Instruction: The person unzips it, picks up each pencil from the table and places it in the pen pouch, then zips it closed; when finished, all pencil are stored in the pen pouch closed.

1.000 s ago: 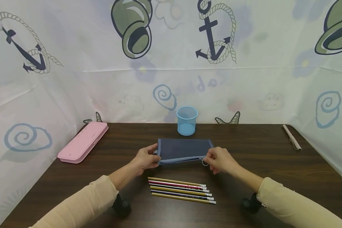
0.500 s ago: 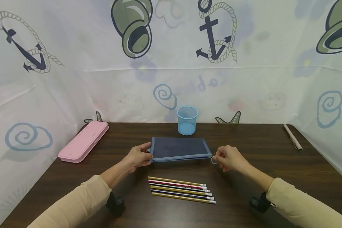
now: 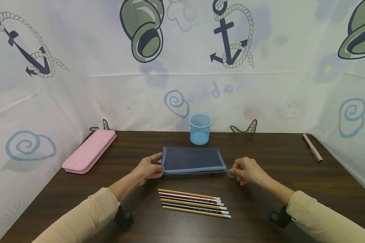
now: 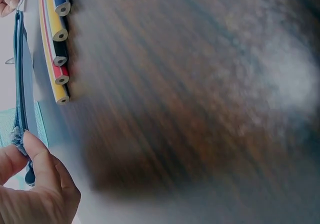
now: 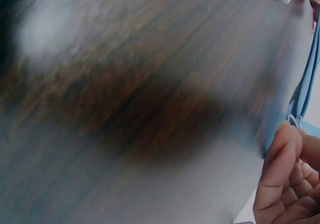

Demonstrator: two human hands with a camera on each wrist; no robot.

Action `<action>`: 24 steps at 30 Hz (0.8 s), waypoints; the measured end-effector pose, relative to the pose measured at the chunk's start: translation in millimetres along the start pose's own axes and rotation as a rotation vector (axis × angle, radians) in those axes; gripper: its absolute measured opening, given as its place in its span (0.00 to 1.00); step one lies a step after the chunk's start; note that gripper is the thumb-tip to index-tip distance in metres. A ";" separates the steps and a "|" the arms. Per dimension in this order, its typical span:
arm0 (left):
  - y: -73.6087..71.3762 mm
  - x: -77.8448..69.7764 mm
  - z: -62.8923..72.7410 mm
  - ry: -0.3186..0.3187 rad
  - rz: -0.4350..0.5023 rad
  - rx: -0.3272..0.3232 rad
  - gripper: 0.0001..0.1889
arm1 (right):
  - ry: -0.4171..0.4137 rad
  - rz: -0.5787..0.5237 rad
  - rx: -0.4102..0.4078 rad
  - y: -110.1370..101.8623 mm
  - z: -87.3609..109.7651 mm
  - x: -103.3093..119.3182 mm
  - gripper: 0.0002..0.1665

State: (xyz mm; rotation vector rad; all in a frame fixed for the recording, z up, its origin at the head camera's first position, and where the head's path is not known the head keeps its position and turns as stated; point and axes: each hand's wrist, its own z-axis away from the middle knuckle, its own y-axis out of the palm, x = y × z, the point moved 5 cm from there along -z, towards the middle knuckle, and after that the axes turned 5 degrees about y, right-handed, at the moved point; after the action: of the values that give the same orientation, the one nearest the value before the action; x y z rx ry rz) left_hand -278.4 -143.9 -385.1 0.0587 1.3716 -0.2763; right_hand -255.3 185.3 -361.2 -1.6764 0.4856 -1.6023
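Observation:
A dark blue zipper pouch (image 3: pixel 192 158) with lighter blue edging is held between both hands above the dark table. My left hand (image 3: pixel 148 168) pinches its left front corner, thumb and index finger at the zipper's end in the left wrist view. With thumb and forefinger, my right hand (image 3: pixel 247 171) grips the zipper's ring pull (image 3: pixel 230 173) at the right corner. The zipper looks closed along the front edge. In the right wrist view, part of the ring pull (image 5: pixel 293 119) shows above the fingertips. Several pencils (image 3: pixel 193 204) lie side by side in front of the pouch.
A blue mesh cup (image 3: pixel 199 130) stands behind the pouch. At the left edge lies a pink pencil case (image 3: pixel 89 151). A rolled beige cloth-like item (image 3: pixel 312 147) is near the right edge. Printed fabric (image 3: pixel 182 84) hangs around the back and sides of the table (image 3: pixel 270 148).
My right hand has drawn the ring pull rightward along the zipper to the pouch's right corner. The pouch and left hand have shifted slightly left. The pencils have stayed put.

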 end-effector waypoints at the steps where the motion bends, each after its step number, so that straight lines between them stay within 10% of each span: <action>1: 0.8 0.0 0.3 0.001 0.004 -0.004 0.36 | 0.000 0.001 0.002 -0.1 -0.1 -0.7 0.11; 9: 3.4 1.6 -0.9 0.029 0.006 -0.021 0.36 | 0.013 -0.026 -0.040 -4.4 -9.8 -2.7 0.07; 24: 2.7 4.3 -4.6 0.098 -0.002 -0.031 0.35 | 0.253 -0.450 0.043 4.5 -31.5 -8.0 0.25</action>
State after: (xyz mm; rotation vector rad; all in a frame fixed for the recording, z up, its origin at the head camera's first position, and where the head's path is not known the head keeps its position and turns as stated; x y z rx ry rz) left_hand -281.5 -141.0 -390.6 0.0459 1.4726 -0.2568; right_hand -285.9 180.1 -372.2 -1.6352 0.1983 -2.1502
